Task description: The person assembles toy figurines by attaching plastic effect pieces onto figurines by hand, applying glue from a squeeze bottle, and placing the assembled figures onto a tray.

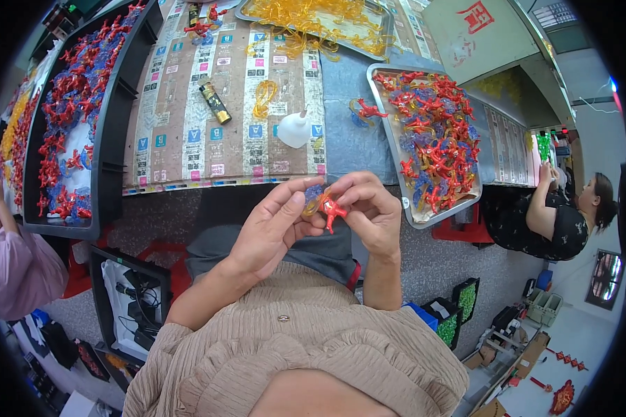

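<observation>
Red, blue and yellow, one small glossy piece (332,210) was above the lap (212,251), just short of the worktable's (188,154) near edge, grasped by the fingertips of the left hand (266,229) and right hand (373,217), both turned inward with bent fingers. Beyond, one white nozzle bottle (295,131) sat between the hands and one yellow coil (263,99); a black-and-gold cylinder (215,102) lay left of that. Rightward, one loose piece (367,110) lay beside a tray (394,149) heaped with similar ones, too many to count; a black bin (113,132) stood leftward
</observation>
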Demonstrator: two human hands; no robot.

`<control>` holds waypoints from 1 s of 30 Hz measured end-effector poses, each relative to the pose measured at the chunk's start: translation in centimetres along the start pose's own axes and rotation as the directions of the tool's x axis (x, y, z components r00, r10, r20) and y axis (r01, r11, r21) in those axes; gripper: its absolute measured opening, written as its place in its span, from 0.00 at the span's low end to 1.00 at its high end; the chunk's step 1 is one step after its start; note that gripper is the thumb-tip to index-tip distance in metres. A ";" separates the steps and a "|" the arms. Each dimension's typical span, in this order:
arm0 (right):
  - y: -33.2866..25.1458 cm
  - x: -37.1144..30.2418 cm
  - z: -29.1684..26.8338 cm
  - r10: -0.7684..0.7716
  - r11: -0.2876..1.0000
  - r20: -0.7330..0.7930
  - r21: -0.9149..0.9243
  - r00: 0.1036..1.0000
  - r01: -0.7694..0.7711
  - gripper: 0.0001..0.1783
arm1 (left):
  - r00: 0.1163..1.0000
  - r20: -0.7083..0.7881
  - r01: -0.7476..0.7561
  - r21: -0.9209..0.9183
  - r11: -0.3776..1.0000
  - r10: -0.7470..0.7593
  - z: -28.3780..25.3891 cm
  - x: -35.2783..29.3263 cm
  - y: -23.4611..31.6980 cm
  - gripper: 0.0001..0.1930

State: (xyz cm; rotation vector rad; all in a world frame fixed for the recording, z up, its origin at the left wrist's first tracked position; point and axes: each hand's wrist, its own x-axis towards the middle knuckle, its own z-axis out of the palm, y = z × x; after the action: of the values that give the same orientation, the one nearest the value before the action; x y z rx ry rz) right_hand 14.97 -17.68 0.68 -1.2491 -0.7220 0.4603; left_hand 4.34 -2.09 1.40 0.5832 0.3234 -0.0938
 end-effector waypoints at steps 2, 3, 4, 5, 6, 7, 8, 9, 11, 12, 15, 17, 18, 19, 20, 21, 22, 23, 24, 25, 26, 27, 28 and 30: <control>-0.7 -0.1 0.1 0.006 0.995 -0.023 -0.103 1.000 -0.008 0.16 | 1.000 0.005 0.005 -0.009 1.000 -0.005 -0.1 0.1 -0.1 0.19; -1.0 -0.1 0.1 0.009 0.979 -0.045 -0.205 0.999 -0.018 0.16 | 1.000 0.010 0.009 -0.019 1.000 -0.009 0.0 0.2 -0.2 0.19; -1.1 -0.1 -0.1 0.009 0.978 -0.047 -0.206 0.999 -0.018 0.16 | 1.000 0.011 0.011 -0.019 1.000 -0.011 0.2 0.2 -0.2 0.19; -1.1 0.0 -0.3 -0.061 0.934 -0.037 -0.353 0.997 0.044 0.16 | 1.000 -0.017 -0.010 0.040 0.999 0.011 0.6 0.1 -0.1 0.19; -1.2 0.0 -0.5 -0.129 0.865 -0.016 -0.491 0.991 0.105 0.16 | 0.998 -0.044 -0.031 0.099 0.995 0.036 1.0 0.1 -0.1 0.19; -1.3 0.1 -0.7 -0.130 0.863 -0.019 -0.494 0.991 0.104 0.16 | 0.999 -0.041 -0.029 0.100 0.995 0.033 1.2 0.2 -0.2 0.19; -1.4 0.1 -0.8 -0.156 0.850 -0.016 -0.511 0.988 0.126 0.16 | 0.995 -0.031 -0.085 0.164 0.983 0.091 1.3 0.3 -0.2 0.19; -1.6 0.1 -0.9 -0.182 0.836 -0.014 -0.529 0.983 0.147 0.15 | 0.989 -0.017 -0.140 0.227 0.964 0.148 1.5 0.3 -0.3 0.19; -1.6 0.0 -1.2 -0.207 0.822 -0.015 -0.545 0.978 0.166 0.16 | 0.986 0.018 -0.165 0.257 0.952 0.166 1.4 0.4 -0.5 0.19; -1.6 0.0 -1.3 -0.230 0.809 -0.013 -0.558 0.973 0.184 0.16 | 0.981 0.048 -0.192 0.286 0.939 0.186 1.4 0.4 -0.5 0.19; -1.5 -0.3 -1.5 -0.300 0.795 -0.032 -0.560 0.953 0.231 0.16 | 0.983 0.077 -0.179 0.279 0.943 0.164 1.6 0.5 -0.6 0.19; -1.9 -0.3 -1.9 -0.337 0.745 -0.017 -0.616 0.941 0.256 0.15 | 0.984 0.078 -0.179 0.303 0.936 0.163 1.7 0.6 -0.5 0.20; -2.2 -0.1 -2.2 -0.372 0.695 0.001 -0.663 0.928 0.279 0.15 | 0.984 0.074 -0.179 0.330 0.927 0.164 1.8 0.6 -0.4 0.21; -2.7 0.1 -2.6 -0.378 0.688 -0.002 -0.670 0.926 0.280 0.15 | 0.983 0.085 -0.181 0.330 0.927 0.161 1.9 0.5 -0.3 0.21; -3.3 0.4 -3.2 -0.425 0.572 -0.004 -0.777 0.905 0.265 0.15 | 0.984 0.066 -0.179 0.338 0.924 0.166 1.8 0.2 -0.1 0.20; -3.9 0.8 -4.1 -0.474 0.442 -0.002 -0.865 0.880 0.236 0.16 | 0.984 0.050 -0.177 0.349 0.920 0.170 1.8 0.0 0.1 0.18; -4.4 1.2 -5.1 -0.505 0.377 -0.055 -0.912 0.861 0.163 0.16 | 0.984 0.068 -0.179 0.349 0.920 0.165 1.3 -0.3 0.1 0.18; -4.9 1.8 -6.3 -0.539 0.313 -0.105 -0.946 0.836 0.084 0.16 | 0.989 0.053 -0.146 0.376 0.915 0.136 0.5 -0.7 0.2 0.18; -5.5 2.3 -7.4 -0.546 0.271 -0.146 -0.963 0.825 0.009 0.14 | 0.994 0.037 -0.112 0.404 0.908 0.106 -0.3 -1.1 0.3 0.18; -6.0 2.9 -8.4 -0.554 0.229 -0.184 -0.971 0.812 -0.064 0.13 | 0.993 0.015 -0.110 0.419 0.901 0.114 -0.8 -1.5 0.5 0.17; -6.5 3.5 -9.3 -0.563 0.221 -0.185 -0.973 0.805 -0.068 0.13 | 0.991 -0.017 -0.111 0.431 0.895 0.131 -1.2 -2.0 0.5 0.15; -7.3 3.8 -10.1 -0.506 0.217 -0.224 -0.968 0.833 -0.128 0.12 | 0.990 -0.039 -0.103 0.440 0.892 0.134 -1.7 -2.4 0.5 0.15; -7.8 4.2 -10.8 -0.444 0.215 -0.262 -0.960 0.857 -0.182 0.11 | 0.987 -0.067 -0.098 0.449 0.888 0.143 -2.3 -2.8 0.4 0.14; -8.0 5.2 -12.0 -0.437 0.223 -0.267 -0.957 0.859 -0.184 0.09 | 0.986 -0.073 -0.105 0.447 0.889 0.153 -2.7 -3.4 0.3 0.13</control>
State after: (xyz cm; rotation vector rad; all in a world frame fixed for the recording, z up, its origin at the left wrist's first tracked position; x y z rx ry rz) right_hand 26.60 -24.60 7.88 -2.3841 -0.6327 -0.6727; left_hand 0.44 -0.37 0.53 1.0641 0.3683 -0.0060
